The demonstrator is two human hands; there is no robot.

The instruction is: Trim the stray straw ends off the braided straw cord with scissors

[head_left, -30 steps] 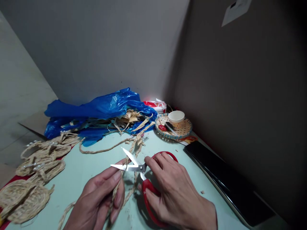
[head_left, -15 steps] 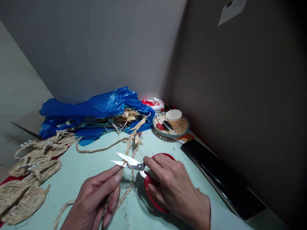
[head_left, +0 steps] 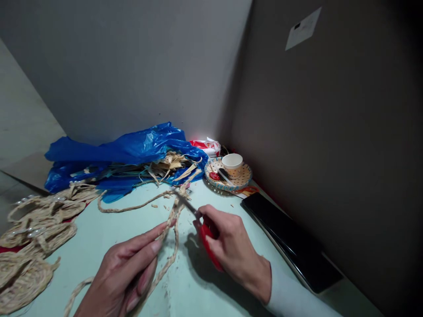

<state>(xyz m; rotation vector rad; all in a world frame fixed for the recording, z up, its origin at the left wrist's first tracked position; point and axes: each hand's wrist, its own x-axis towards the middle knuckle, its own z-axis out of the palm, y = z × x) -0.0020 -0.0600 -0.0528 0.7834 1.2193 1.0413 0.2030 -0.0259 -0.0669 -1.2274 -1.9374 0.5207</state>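
A braided straw cord [head_left: 169, 220] runs up the middle of the table, pinched between the thumb and fingers of my left hand [head_left: 127, 266]. Its other lengths lie beside it and curve off to the left. My right hand [head_left: 233, 244] is closed around red-handled scissors [head_left: 211, 248]. The dark blades point up and left, blurred, over or just beside the cord; whether they touch it I cannot tell. Small straw clippings [head_left: 154, 205] lie just left of the blades.
A blue plastic bag [head_left: 132, 152] with loose straw spilling out stands at the back. Woven straw pieces [head_left: 24, 286] with beads lie at left. A woven plate [head_left: 214, 186] holds a white cup [head_left: 232, 161]. A black flat device [head_left: 291, 242] lies at right.
The scissors have moved from spread blades across the cord to a nearly shut, turned position higher along it. Clippings now show on the table. My left hand keeps its pinch. The view has shifted slightly.
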